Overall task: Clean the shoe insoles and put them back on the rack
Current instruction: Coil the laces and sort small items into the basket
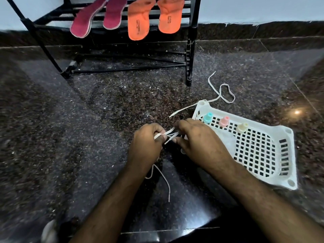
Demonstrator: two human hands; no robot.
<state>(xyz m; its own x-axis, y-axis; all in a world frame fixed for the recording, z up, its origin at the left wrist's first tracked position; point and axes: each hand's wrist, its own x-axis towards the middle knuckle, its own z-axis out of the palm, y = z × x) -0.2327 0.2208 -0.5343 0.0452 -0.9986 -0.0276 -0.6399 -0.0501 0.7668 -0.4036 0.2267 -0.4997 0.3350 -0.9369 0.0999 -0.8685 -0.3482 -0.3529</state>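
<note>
Closest to you are your own forearms, and past them both hands are busy with that thin white flat shoelace (168,135): your left hand (147,146) has its fingers curled round a bunch of it, and your right hand (198,141) is pinching the strands right next to it, so the two hands nearly touch. One loose tail hangs down under your left wrist, the other runs up and away past your right hand and curls on the dark speckled stone floor (70,137). Just to the right of your right hand sits the white perforated plastic tray (259,149), with three little pastel caps (teal, pink, yellow) along its far edge. The actual insoles are well ahead of both hands, already up on the black slatted metal shoe rack (191,50): the pair of maroon fabric-topped insoles (98,16) up-left of your left hand, the pair of orange foam insoles (150,16) straight ahead. My guess is they're featherlight, floppy and a bit grippy, nothing breakable. They overhang the front rail, so they could slide off with a nudge. If you pick one up, I'd grab it mid-arch or by the heel, thumb on top, so it doesn't fold over.
</note>
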